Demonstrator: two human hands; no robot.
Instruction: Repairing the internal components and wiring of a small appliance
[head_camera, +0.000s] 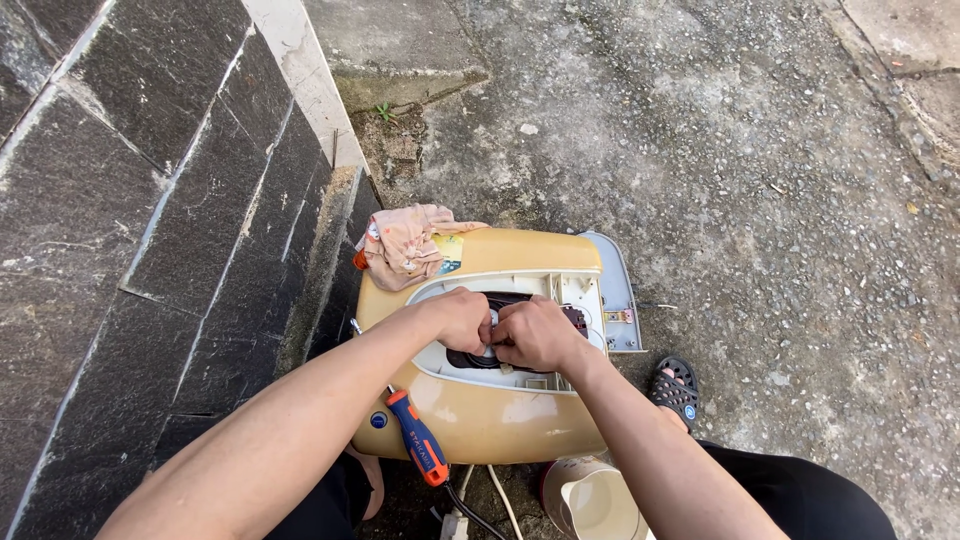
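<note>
A pink rag (408, 245) lies on top. A screwdriver (415, 443) rests nearby. A sandal (675, 390) is on the ground.

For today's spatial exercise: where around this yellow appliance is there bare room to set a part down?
Bare concrete ground lies open right of the yellow appliance and beyond its far edge. It is crowded at the black opening, where the left hand and right hand meet, and by the screwdriver and cloth.

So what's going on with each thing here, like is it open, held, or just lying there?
Yellow appliance casing: lying on the ground, cover off, inside showing.
Black round part: inside the opening, both hands on it.
Left hand: gripping the part.
Right hand: gripping the part.
Screwdriver: resting on the casing, not held.
Pink cloth: crumpled on the casing's far end.
Grey panel: beside the casing.
</note>
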